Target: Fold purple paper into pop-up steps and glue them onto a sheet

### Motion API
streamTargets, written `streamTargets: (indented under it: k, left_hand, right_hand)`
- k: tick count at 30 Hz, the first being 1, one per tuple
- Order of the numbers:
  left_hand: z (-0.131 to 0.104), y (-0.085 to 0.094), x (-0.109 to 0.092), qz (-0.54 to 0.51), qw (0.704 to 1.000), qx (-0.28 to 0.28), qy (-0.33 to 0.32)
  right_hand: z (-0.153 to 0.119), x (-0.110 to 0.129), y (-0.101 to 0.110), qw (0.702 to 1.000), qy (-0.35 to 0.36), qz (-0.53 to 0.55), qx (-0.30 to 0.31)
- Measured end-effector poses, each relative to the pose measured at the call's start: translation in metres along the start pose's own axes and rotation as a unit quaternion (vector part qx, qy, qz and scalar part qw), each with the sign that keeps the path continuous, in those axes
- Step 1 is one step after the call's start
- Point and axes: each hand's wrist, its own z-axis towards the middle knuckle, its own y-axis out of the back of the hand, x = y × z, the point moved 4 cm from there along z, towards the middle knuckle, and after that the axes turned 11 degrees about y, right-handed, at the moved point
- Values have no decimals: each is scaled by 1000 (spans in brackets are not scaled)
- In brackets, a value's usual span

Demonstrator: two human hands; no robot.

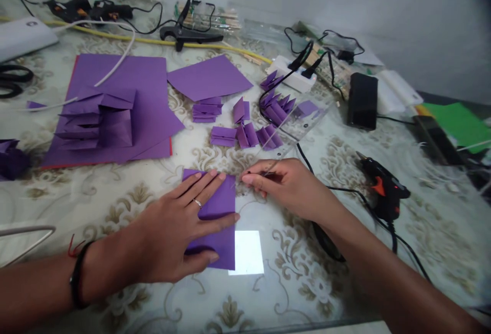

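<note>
A purple paper rectangle (226,201) lies flat near the table's middle front. Spread over it is my left hand (174,229), fingers apart, pressing on the sheet and covering its left part. Just right of the paper's top right corner, my right hand (282,180) has its thumb and fingers pinched together. A clear ruler-like strip (284,142) runs up and to the right from behind those fingers; what exactly the pinch holds is too small to make out. Folded purple pieces (223,136) stand in a loose group beyond the hands.
A stack of purple sheets (149,78) with a folded piece on it lies at the left. A glue gun (383,185) with its cable is at the right. Farther back are a power strip (293,74), a black phone (362,101), a black clamp (187,32) and scissors (13,79).
</note>
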Motion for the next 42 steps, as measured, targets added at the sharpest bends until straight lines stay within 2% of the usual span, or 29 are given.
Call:
streamTargets:
  k: [4,9,13,17,20,26,30,36,42]
  left_hand:
    - [0,0,0,-6,1000,1,3]
    - [-1,2,-1,1,1000,-9,3]
    - [-2,-3,-1,37,999,-25,9]
    - [-2,-7,-1,67,997,-20,11]
    - [-1,-8,-1,75,997,-9,13]
    - [0,-8,-1,68,998,0,13]
    - [1,-7,-1,74,997,0,14]
    - [-1,-7,-1,44,999,1,14]
    - [-1,-4,0,4,1000,11,11]
  right_hand:
    - [12,-4,3,1000,10,5,-17]
    - [15,-1,11,996,41,-61,-56]
    - [-1,17,11,972,146,-151,-105]
    - [-21,30,-4,943,264,-183,-85]
    - [-31,35,-15,928,316,-184,-72]
    - [-49,40,-30,911,317,-260,-38]
    - [-67,43,-39,908,327,-257,-41]
    - [-94,44,-47,915,317,-249,18]
    - [-110,62,-42,934,295,-191,68]
